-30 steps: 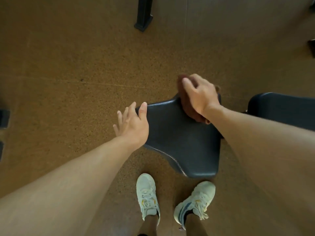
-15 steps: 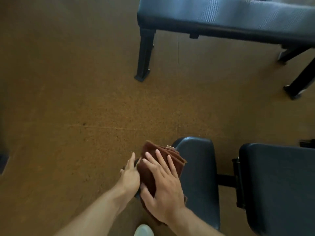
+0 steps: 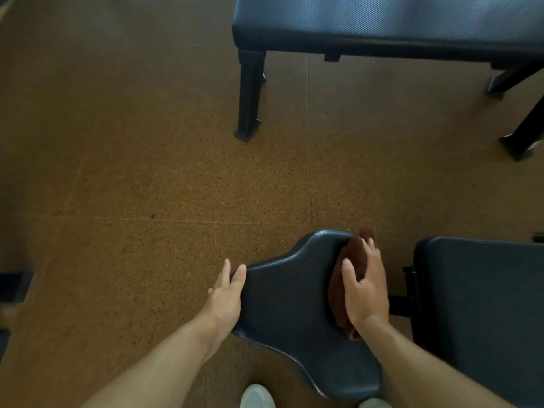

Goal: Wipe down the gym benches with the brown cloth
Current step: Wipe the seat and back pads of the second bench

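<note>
from my remote seat i look down on the black seat pad [image 3: 291,313] of a gym bench, its surface carrying both of the person's hands. the right hand [image 3: 363,290] lies flat on the brown cloth [image 3: 338,287], fingers nearly straight and spread, thumb apart to the inner side, pressing the cloth against the pad along its right edge. the cloth runs lengthwise under the palm, its far end reaching the pad's far right corner and poking past the fingertips, its near end showing below the wrist. the left hand [image 3: 225,295] rests against the pad's left edge near the far left corner, fingers straight and close together, the thumb tip on top of the rim; it holds nothing. just beside the seat pad's right edge, joined by a dark metal bracket [image 3: 407,290], sits the bench's longer back pad [image 3: 477,304], black and bare. well apart, across the speckled brown floor [image 3: 147,187], a second bench [image 3: 382,22] with a dark padded top stands on black legs along the upper edge of the view. two pale shoe tips [image 3: 256,396] show below the seat pad's near edge. both forearms enter from the bottom of the view.
</note>
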`<act>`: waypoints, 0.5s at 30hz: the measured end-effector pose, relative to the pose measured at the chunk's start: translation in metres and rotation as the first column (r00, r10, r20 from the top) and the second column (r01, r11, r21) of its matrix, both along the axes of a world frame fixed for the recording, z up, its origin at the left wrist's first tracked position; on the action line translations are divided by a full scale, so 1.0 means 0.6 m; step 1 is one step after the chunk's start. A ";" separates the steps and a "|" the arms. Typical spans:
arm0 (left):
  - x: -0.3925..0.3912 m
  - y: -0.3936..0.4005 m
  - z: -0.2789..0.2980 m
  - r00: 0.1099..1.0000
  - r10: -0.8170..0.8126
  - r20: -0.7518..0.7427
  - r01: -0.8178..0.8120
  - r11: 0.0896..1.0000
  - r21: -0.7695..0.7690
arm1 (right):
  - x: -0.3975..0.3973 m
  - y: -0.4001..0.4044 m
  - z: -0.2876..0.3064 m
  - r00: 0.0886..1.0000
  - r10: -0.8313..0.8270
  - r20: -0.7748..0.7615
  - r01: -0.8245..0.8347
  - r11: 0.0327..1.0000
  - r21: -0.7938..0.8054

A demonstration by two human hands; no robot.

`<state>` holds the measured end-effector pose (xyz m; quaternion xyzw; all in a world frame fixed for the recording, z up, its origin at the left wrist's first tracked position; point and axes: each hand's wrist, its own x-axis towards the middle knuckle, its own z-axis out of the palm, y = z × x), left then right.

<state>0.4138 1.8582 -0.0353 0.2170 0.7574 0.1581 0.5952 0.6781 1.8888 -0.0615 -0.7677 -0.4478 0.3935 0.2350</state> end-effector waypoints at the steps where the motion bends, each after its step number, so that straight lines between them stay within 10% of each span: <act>1: 0.000 -0.001 0.001 1.000 0.005 0.005 -0.005 1.000 0.006 | 0.001 -0.024 0.000 0.996 -0.084 -0.017 0.083 0.996 -0.040; 9: 0.006 -0.001 0.006 0.999 0.000 -0.044 0.002 0.999 0.044 | -0.051 -0.201 0.013 0.876 -0.478 0.071 0.483 0.863 -0.146; 15: 0.017 -0.002 0.011 0.994 -0.018 -0.112 0.027 0.996 0.086 | -0.083 -0.210 0.027 0.855 -0.477 0.206 0.515 0.831 -0.210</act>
